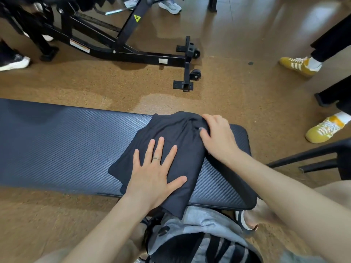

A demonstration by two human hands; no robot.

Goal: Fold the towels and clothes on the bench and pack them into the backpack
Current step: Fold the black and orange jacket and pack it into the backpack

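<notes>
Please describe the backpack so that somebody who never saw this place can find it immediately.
Start from the long dark padded bench across the middle of the floor. Near its right end, both hands press a folded black garment. Directly below it, on the near side, stands the backpack: it is the only grey fabric thing, with black straps.

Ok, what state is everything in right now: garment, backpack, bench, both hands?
Dark garment: folded, lying on the bench, near edge hanging over.
Backpack: on the floor below the bench, garment not in it.
Left hand: flat, pressing the garment.
Right hand: resting on the garment's far right corner.
Bench: carrying only the garment.
</notes>
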